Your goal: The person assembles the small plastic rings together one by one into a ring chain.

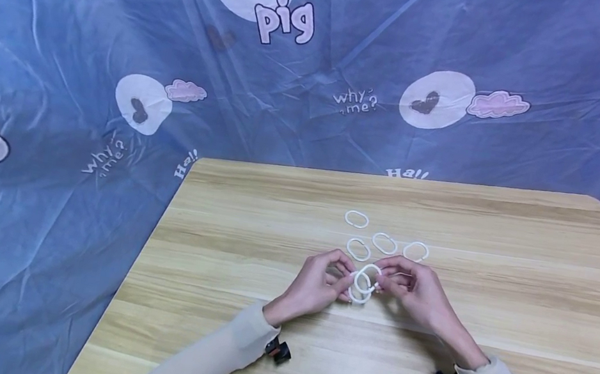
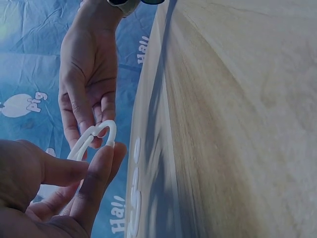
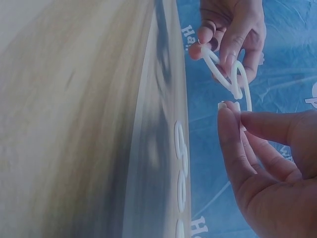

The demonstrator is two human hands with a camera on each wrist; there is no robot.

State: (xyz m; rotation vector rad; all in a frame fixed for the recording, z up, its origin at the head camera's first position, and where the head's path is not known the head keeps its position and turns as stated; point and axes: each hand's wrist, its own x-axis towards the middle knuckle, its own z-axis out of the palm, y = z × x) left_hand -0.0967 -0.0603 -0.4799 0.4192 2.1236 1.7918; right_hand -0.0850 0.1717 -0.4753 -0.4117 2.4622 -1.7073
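My left hand (image 1: 319,285) pinches a white plastic oval curtain ring (image 1: 358,301) between thumb and fingers. My right hand (image 1: 419,292) pinches a second curtain ring (image 1: 370,266) by its right side, near its small gap. In the head view the two rings overlap between my fingertips, above the table. From the right wrist the left-hand ring (image 3: 212,60) and the right-hand ring (image 3: 245,82) cross near their lower ends. Part of the left-hand ring is hidden behind the fingers.
Several loose white rings, among them one at the back (image 1: 356,219) and one at the right (image 1: 416,251), lie flat just beyond my hands. The wood-grain table (image 1: 250,205) meets a blue printed cloth (image 1: 298,122) behind and to the left.
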